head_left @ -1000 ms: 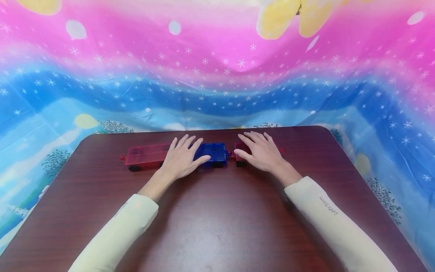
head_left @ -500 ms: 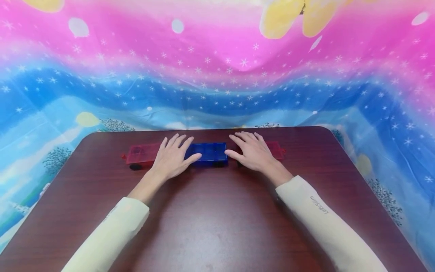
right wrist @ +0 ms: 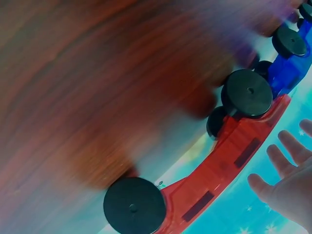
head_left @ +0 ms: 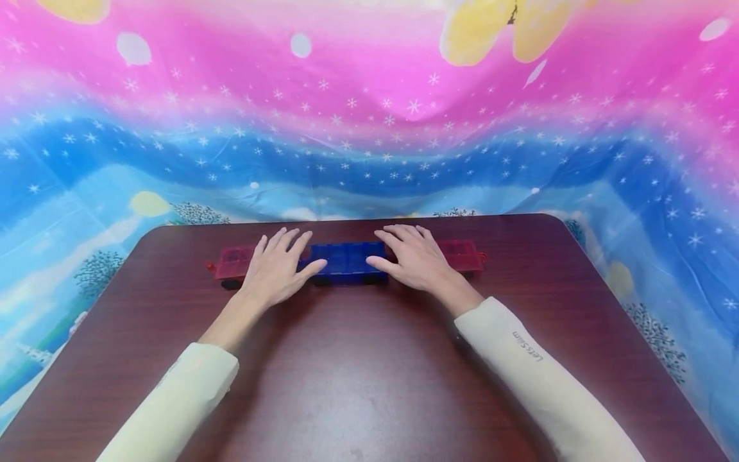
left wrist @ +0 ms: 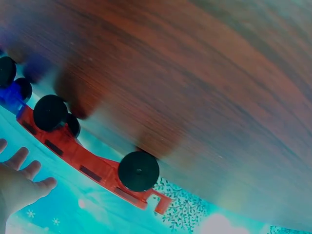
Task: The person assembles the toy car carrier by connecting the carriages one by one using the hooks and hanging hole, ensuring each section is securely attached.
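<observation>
The blue car [head_left: 348, 258] is bracketed by the spread, straight fingers [head_left: 301, 243] of the left hand [head_left: 274, 273] and right hand [head_left: 413, 260]; two red cars [head_left: 233, 262] are partly hidden beneath.

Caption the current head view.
Left hand and right hand frame a blue wagon on a table, a red wagon at each end.

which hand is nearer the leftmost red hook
Left: the left hand is right of the red hook; the right hand is farther right, past most of the blue car.
</observation>
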`<move>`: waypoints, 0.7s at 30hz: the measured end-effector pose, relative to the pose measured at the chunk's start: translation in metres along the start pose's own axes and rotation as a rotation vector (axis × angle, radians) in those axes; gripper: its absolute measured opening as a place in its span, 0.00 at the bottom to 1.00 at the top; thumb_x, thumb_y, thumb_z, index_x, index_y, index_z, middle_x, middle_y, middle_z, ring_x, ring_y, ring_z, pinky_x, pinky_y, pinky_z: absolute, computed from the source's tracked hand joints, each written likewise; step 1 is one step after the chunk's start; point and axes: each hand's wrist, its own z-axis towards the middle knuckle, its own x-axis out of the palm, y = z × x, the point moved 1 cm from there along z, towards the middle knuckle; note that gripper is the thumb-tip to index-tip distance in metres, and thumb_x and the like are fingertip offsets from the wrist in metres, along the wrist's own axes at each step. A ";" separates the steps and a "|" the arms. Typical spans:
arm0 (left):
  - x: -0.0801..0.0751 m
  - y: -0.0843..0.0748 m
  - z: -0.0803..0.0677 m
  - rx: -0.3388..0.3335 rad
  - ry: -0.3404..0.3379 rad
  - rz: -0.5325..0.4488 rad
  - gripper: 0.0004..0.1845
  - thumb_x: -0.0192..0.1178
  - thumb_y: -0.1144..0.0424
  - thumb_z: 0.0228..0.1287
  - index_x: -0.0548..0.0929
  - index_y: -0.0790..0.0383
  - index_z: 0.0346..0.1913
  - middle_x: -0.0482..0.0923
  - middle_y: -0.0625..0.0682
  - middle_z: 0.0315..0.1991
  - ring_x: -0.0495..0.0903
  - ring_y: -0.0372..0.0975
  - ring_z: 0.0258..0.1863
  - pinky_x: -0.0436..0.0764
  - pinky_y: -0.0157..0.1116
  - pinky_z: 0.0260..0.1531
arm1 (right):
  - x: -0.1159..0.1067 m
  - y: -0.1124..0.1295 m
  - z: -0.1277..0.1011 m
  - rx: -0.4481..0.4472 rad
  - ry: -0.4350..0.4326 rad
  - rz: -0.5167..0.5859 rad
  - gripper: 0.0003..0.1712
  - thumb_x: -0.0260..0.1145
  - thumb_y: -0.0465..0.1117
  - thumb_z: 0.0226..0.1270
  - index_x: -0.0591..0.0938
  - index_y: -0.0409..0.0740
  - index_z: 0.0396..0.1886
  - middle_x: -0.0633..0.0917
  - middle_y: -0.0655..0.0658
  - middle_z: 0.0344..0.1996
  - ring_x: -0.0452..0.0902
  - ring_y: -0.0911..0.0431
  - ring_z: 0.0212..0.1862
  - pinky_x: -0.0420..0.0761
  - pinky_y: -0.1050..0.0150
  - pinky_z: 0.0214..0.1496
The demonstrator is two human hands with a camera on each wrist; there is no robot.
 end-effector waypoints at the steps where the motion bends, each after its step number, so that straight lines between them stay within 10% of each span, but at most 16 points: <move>1: 0.000 0.001 -0.001 -0.002 -0.002 -0.002 0.44 0.37 0.24 0.57 0.58 0.46 0.72 0.59 0.56 0.70 0.51 0.51 0.73 0.46 0.59 0.69 | 0.000 0.001 0.001 -0.002 0.002 0.000 0.46 0.38 0.78 0.58 0.64 0.60 0.70 0.67 0.49 0.67 0.60 0.50 0.69 0.56 0.44 0.69; 21: -0.003 0.022 -0.017 -0.062 -0.018 -0.048 0.45 0.38 0.24 0.57 0.60 0.48 0.71 0.59 0.57 0.70 0.51 0.52 0.73 0.44 0.60 0.68 | -0.003 0.026 0.012 -0.049 0.019 0.023 0.48 0.39 0.80 0.55 0.64 0.60 0.69 0.67 0.52 0.67 0.60 0.52 0.68 0.59 0.47 0.68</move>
